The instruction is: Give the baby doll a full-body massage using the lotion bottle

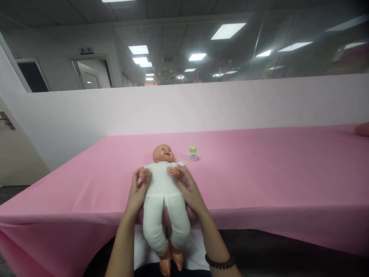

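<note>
A baby doll (163, 192) in a white cloth body lies on its back at the near edge of the pink table (259, 169), head away from me, legs hanging over the edge. My left hand (137, 192) grips the doll's side under its right arm, fingers closed round the torso. My right hand (188, 188) holds the doll's other side by its left arm, fingers wrapped on it. A dark bracelet sits on my right wrist.
A small clear bottle with a green cap (192, 154) stands on the table just right of the doll's head. A white partition wall (201, 107) runs behind the table. A pinkish object (362, 129) shows at the far right edge.
</note>
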A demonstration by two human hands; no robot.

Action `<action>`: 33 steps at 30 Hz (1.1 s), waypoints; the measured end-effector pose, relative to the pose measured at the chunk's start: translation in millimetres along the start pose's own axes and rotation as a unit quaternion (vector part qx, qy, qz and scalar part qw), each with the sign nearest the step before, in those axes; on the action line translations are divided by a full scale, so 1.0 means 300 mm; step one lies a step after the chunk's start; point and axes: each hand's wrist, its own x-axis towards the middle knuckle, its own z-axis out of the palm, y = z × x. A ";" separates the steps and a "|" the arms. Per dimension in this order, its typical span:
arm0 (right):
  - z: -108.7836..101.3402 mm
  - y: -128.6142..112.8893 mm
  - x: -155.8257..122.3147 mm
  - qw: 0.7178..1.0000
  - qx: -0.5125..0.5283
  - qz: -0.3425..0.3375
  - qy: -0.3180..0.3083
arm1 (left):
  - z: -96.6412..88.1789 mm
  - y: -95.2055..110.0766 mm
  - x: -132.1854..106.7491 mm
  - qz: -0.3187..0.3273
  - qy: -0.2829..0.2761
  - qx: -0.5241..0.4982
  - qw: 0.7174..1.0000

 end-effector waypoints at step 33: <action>-0.086 0.037 0.028 0.899 0.257 0.136 0.327 | -0.058 0.000 0.046 -0.064 0.212 -0.260 0.940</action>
